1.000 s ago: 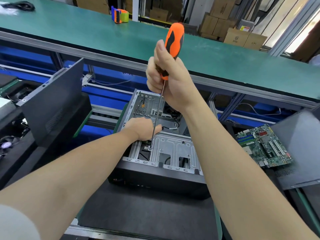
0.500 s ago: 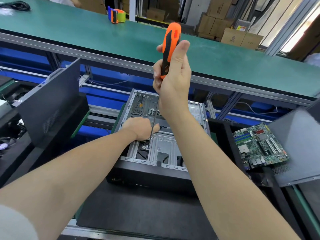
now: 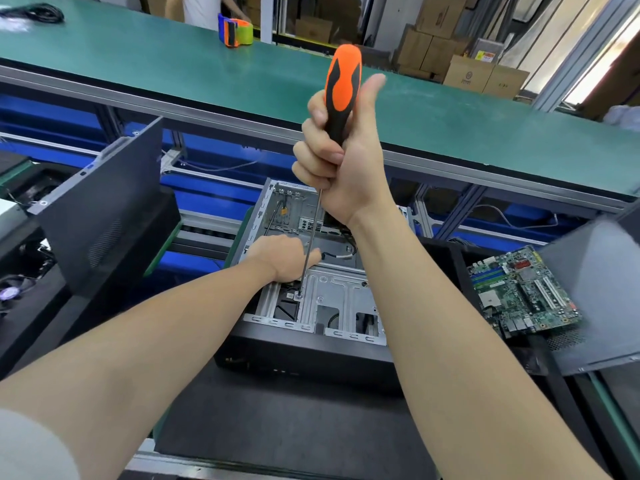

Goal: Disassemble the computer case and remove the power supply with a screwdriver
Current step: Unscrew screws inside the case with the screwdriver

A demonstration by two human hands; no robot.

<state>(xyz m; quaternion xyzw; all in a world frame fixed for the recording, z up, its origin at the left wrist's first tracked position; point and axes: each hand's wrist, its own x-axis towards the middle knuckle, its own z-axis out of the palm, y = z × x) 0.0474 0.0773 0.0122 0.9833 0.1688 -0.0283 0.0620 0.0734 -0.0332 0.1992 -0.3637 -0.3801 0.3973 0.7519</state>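
An open black computer case (image 3: pixel 304 351) lies on a dark mat, its silver metal frame (image 3: pixel 332 292) facing up. My right hand (image 3: pixel 343 157) grips the orange-and-black handle of a long screwdriver (image 3: pixel 341 88), thumb raised beside it. The thin shaft runs down to a screw (image 3: pixel 298 295) on the frame. My left hand (image 3: pixel 282 256) rests inside the case beside the shaft, its fingers near it; whether they pinch the shaft is unclear. The power supply is hidden from view.
A green motherboard (image 3: pixel 519 292) lies to the right on a dark side panel (image 3: pixel 595 299). Another dark panel (image 3: pixel 104 216) leans at the left. A green workbench (image 3: pixel 173 71) runs behind, with a tape dispenser (image 3: pixel 235 29) and a person standing beyond it.
My right hand has turned on the handle, from knuckles wrapped over it to thumb raised alongside. The screwdriver tip stays on the same screw. The left hand has hardly moved.
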